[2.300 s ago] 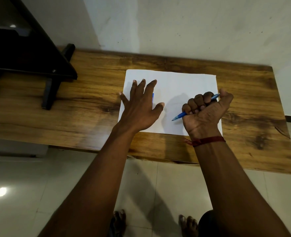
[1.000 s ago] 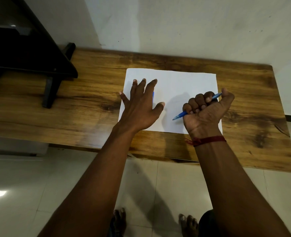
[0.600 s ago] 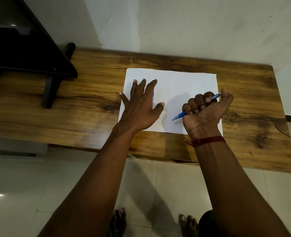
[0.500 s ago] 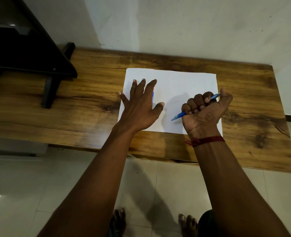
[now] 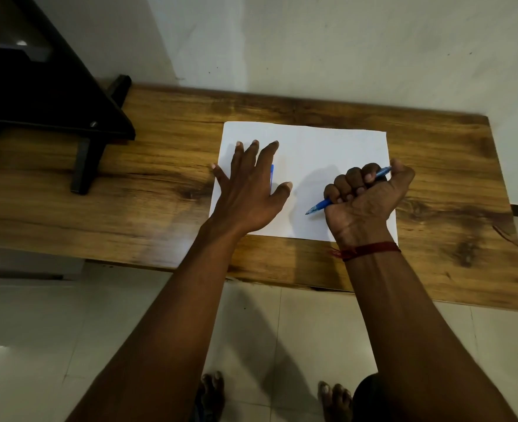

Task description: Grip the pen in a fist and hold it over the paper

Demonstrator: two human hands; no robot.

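White rectangular paper sheet (image 5: 318, 153) lies flat on the long brown wood-grain table (image 5: 160, 178), near its middle. Our left hand (image 5: 247, 193) rests on the sheet's left part, fingers straight and spread, and a small blue thing (image 5: 271, 175), mostly hidden, peeks out beside the forefinger. Our right hand (image 5: 363, 199) is curled in a fist round a slim blue plastic pen (image 5: 321, 205), its tip hanging just above the paper's near part. We judge the work barely begun: we see no marks on the sheet. A black stand (image 5: 81, 166) rests at the table's far left. Behind is a pale wall (image 5: 343, 50); below, glossy light tiles (image 5: 68, 330).
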